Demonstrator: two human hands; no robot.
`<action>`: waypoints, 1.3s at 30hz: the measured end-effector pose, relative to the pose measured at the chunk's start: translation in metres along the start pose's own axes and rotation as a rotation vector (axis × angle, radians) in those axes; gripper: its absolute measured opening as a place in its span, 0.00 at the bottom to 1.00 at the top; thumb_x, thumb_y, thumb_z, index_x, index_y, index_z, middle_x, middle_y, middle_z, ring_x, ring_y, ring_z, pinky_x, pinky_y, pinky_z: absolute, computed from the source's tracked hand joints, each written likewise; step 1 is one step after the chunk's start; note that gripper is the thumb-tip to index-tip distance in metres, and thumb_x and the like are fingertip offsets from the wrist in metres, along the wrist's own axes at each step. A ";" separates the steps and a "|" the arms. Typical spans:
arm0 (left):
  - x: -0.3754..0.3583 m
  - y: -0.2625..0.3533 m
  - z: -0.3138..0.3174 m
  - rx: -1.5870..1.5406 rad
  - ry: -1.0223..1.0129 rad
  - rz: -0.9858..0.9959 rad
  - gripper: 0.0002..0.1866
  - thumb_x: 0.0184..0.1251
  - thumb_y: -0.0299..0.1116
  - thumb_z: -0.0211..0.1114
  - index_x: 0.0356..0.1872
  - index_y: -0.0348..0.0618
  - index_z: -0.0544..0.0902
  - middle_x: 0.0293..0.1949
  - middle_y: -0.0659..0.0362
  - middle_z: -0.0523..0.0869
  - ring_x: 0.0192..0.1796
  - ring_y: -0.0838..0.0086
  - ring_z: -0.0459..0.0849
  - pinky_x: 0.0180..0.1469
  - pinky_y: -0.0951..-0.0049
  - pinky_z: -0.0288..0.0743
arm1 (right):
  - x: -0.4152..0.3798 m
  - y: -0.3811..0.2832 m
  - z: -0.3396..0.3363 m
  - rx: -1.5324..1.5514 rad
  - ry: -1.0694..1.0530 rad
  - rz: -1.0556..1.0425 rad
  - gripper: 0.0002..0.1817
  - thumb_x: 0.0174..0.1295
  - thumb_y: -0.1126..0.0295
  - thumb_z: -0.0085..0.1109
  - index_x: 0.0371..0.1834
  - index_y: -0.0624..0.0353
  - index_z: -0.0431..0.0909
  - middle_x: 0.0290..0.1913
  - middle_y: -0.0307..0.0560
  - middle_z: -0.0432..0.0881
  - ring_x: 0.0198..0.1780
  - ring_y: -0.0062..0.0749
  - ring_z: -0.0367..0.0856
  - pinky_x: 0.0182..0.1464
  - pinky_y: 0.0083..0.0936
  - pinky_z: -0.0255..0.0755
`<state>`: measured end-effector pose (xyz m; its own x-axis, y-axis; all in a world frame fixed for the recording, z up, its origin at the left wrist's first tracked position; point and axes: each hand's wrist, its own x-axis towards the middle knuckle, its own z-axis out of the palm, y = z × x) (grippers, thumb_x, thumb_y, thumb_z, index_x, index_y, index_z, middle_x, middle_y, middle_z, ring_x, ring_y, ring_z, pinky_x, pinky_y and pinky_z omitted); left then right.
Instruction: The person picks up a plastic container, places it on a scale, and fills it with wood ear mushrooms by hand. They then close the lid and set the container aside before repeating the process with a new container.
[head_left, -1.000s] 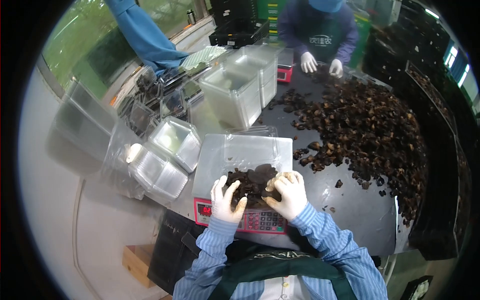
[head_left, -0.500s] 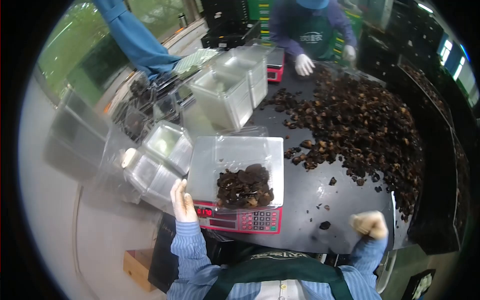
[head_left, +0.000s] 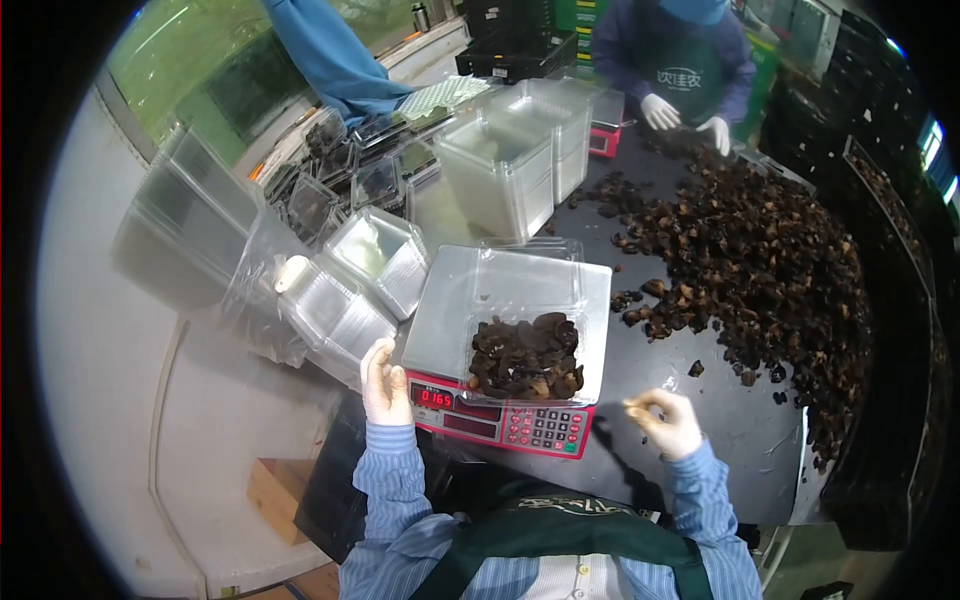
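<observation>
Well, the dark dried pieces (head_left: pixel 525 358) sit in a clear tub (head_left: pixel 530 401) on the silver platform (head_left: pixel 440 300) of a red scale (head_left: pixel 468 427). The left hand (head_left: pixel 386 385), gloved, is just beside the scale's near left corner, its grip released, fingers and thumb apart. The right hand (head_left: pixel 667 424) hangs over the table (head_left: pixel 640 360) near the keypad (head_left: pixel 545 428), its grip curled with thumb and fingertips close; whether something small is pinched there, I cannot tell.

Stacked clear tubs (head_left: pixel 345 312) crowd the platform's left side, with a taller stack (head_left: pixel 500 180) behind and a loose plastic bag (head_left: pixel 265 315) around others. A big pile of similar pieces (head_left: pixel 770 270) takes up the right of the table, and a second scale (head_left: pixel 603 142) stands beyond the tall stack, near a co-worker (head_left: pixel 690 75).

The co-worker is cut off at the top, and what those gloved hands touch is blurred. The tub's clear back edge is hard to trace against the platform. The tall stack partly hides the second scale.
</observation>
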<state>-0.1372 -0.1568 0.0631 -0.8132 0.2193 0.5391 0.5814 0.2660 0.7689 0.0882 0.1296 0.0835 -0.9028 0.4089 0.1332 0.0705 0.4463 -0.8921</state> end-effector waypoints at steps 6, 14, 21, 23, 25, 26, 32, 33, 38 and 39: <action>-0.014 0.028 0.022 0.102 -0.189 -0.023 0.20 0.53 0.21 0.58 0.50 0.38 0.72 0.52 0.51 0.71 0.56 0.63 0.69 0.58 0.69 0.61 | 0.045 -0.025 0.045 -0.475 0.099 -0.281 0.08 0.46 0.61 0.62 0.24 0.53 0.79 0.23 0.40 0.77 0.30 0.33 0.74 0.37 0.28 0.63; -0.024 0.039 0.041 0.132 -0.396 -0.030 0.33 0.41 0.27 0.69 0.54 0.39 0.69 0.55 0.49 0.67 0.58 0.61 0.67 0.59 0.67 0.61 | 0.058 -0.021 0.057 -0.651 0.041 -0.242 0.09 0.47 0.60 0.59 0.21 0.52 0.78 0.25 0.41 0.75 0.34 0.35 0.72 0.41 0.32 0.60; -0.022 0.043 0.043 0.180 -0.389 0.002 0.35 0.39 0.30 0.71 0.55 0.39 0.68 0.56 0.49 0.66 0.59 0.59 0.65 0.61 0.66 0.60 | 0.056 -0.008 0.047 -0.296 0.073 -0.163 0.06 0.48 0.64 0.60 0.22 0.53 0.77 0.25 0.39 0.75 0.33 0.34 0.71 0.41 0.31 0.62; -0.022 0.043 0.045 0.205 -0.387 0.023 0.35 0.38 0.29 0.71 0.55 0.42 0.69 0.55 0.50 0.65 0.59 0.60 0.65 0.58 0.67 0.63 | 0.055 -0.013 0.047 -0.426 0.112 -0.267 0.08 0.46 0.61 0.62 0.23 0.53 0.78 0.26 0.39 0.75 0.35 0.34 0.71 0.43 0.31 0.61; -0.021 0.039 0.046 0.217 -0.374 0.039 0.36 0.37 0.28 0.71 0.55 0.42 0.69 0.55 0.48 0.65 0.58 0.58 0.66 0.57 0.66 0.65 | 0.053 -0.028 0.050 -0.615 0.055 -0.254 0.17 0.43 0.52 0.62 0.26 0.54 0.80 0.30 0.43 0.75 0.40 0.38 0.70 0.47 0.36 0.59; -0.021 0.038 0.048 0.219 -0.371 0.052 0.36 0.37 0.27 0.71 0.55 0.43 0.69 0.55 0.47 0.65 0.57 0.57 0.67 0.56 0.65 0.65 | 0.055 -0.034 0.053 -0.742 0.027 -0.239 0.19 0.42 0.49 0.61 0.26 0.54 0.81 0.30 0.44 0.75 0.41 0.39 0.69 0.48 0.38 0.58; -0.022 0.032 0.058 0.152 -0.361 -0.005 0.31 0.40 0.17 0.60 0.54 0.42 0.70 0.59 0.47 0.61 0.61 0.59 0.64 0.63 0.66 0.57 | 0.065 -0.028 0.058 -0.787 -0.049 -0.224 0.13 0.50 0.57 0.56 0.26 0.55 0.81 0.31 0.44 0.76 0.40 0.36 0.71 0.45 0.36 0.60; -0.022 0.030 0.059 0.139 -0.355 -0.003 0.31 0.40 0.16 0.59 0.54 0.42 0.70 0.59 0.47 0.61 0.61 0.59 0.63 0.63 0.66 0.57 | 0.064 -0.023 0.057 -0.670 -0.011 -0.230 0.12 0.51 0.58 0.55 0.27 0.54 0.81 0.33 0.44 0.77 0.41 0.35 0.71 0.46 0.35 0.60; -0.024 0.018 0.063 0.056 -0.331 -0.053 0.31 0.39 0.14 0.55 0.54 0.40 0.69 0.60 0.48 0.59 0.63 0.60 0.61 0.65 0.66 0.55 | 0.038 0.003 0.022 0.315 0.108 -0.069 0.07 0.55 0.67 0.57 0.30 0.58 0.79 0.30 0.44 0.79 0.34 0.29 0.77 0.40 0.27 0.68; -0.023 0.019 0.062 0.061 -0.336 -0.050 0.32 0.39 0.13 0.54 0.54 0.39 0.69 0.60 0.48 0.60 0.63 0.61 0.61 0.65 0.66 0.54 | 0.025 0.007 0.006 0.440 0.056 0.056 0.07 0.55 0.69 0.58 0.31 0.62 0.79 0.30 0.44 0.81 0.33 0.26 0.78 0.37 0.23 0.71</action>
<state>-0.1056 -0.0984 0.0436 -0.7929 0.4991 0.3496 0.5497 0.3382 0.7639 0.0639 0.1387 0.0778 -0.8777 0.4704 0.0915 -0.0794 0.0455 -0.9958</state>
